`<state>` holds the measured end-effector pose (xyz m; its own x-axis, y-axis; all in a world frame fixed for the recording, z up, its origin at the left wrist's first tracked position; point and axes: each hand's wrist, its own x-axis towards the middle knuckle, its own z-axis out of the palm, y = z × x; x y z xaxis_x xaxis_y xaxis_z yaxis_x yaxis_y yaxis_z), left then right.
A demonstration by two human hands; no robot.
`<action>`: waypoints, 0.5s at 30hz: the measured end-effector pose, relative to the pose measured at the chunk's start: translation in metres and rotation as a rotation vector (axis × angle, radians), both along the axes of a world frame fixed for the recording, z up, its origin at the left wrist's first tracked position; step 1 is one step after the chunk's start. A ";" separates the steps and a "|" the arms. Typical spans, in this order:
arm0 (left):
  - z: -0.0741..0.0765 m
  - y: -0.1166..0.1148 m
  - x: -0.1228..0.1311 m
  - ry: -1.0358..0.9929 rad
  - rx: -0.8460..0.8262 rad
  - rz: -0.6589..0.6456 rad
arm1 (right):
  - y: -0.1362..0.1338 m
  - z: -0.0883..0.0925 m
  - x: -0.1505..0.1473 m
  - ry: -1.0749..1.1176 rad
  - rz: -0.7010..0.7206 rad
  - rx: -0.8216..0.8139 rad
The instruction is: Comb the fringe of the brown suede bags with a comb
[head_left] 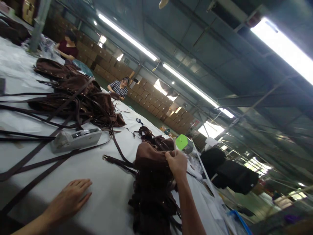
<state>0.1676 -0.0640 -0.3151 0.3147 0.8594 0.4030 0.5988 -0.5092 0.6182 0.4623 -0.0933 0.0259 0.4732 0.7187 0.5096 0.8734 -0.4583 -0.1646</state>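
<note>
My left hand [69, 199] lies flat over the white tabletop [107, 195], fingers stretched out and holding nothing. My right hand [178, 161] has its fingers closed at the upper edge of a dark brown bag [153, 156]. A thin pale strip [174, 145] rises beside those fingers; whether they hold it too is unclear. Below that bag, more dark brown bags [151, 202] with buckles and straps run toward me, their shapes hard to separate. A buckled strap [117, 160] sticks out to the left across the table.
A grey tape dispenser [77, 138] stands left of centre among long straps. Beyond it is a heap of brown bags [80, 94]. A bright green piece [181, 142] is past my right hand. Two people [119, 88] work across the table, before stacked cartons [156, 104].
</note>
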 end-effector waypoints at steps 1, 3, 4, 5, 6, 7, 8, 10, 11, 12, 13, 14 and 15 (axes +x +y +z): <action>0.002 0.001 -0.002 -0.081 -0.032 -0.002 | -0.006 0.006 -0.016 -0.023 0.055 -0.010; 0.014 0.000 -0.009 -0.261 -0.170 0.021 | -0.015 0.005 -0.048 -0.048 0.170 -0.051; 0.024 -0.002 -0.015 -0.355 -0.260 0.071 | -0.019 -0.001 -0.063 -0.045 0.224 -0.083; 0.035 -0.006 -0.021 -0.442 -0.341 0.141 | -0.021 -0.010 -0.078 -0.032 0.274 -0.123; 0.047 -0.012 -0.027 -0.519 -0.389 0.221 | -0.023 -0.020 -0.091 -0.010 0.318 -0.166; 0.060 -0.020 -0.031 -0.572 -0.394 0.275 | -0.023 -0.031 -0.104 0.019 0.352 -0.206; 0.072 -0.030 -0.035 -0.594 -0.354 0.281 | -0.023 -0.041 -0.116 0.048 0.381 -0.238; 0.093 -0.053 -0.036 -0.532 -0.208 0.159 | -0.021 -0.056 -0.137 0.089 0.423 -0.259; 0.099 -0.063 -0.033 -0.467 -0.136 0.075 | -0.019 -0.059 -0.146 0.101 0.433 -0.244; 0.104 -0.072 -0.030 -0.400 -0.078 0.006 | -0.016 -0.061 -0.154 0.113 0.444 -0.218; 0.106 -0.078 -0.026 -0.348 -0.036 -0.031 | -0.014 -0.061 -0.162 0.134 0.459 -0.184; 0.106 -0.080 -0.024 -0.318 -0.005 -0.033 | -0.012 -0.059 -0.168 0.173 0.479 -0.149; 0.105 -0.080 -0.022 -0.310 0.019 -0.007 | -0.011 -0.057 -0.172 0.235 0.504 -0.116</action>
<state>0.1453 -0.1440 -0.2097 0.1799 0.8492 0.4965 0.3801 -0.5255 0.7612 0.2901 -0.1038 -0.0312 0.1482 0.9300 0.3364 0.9348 -0.0207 -0.3545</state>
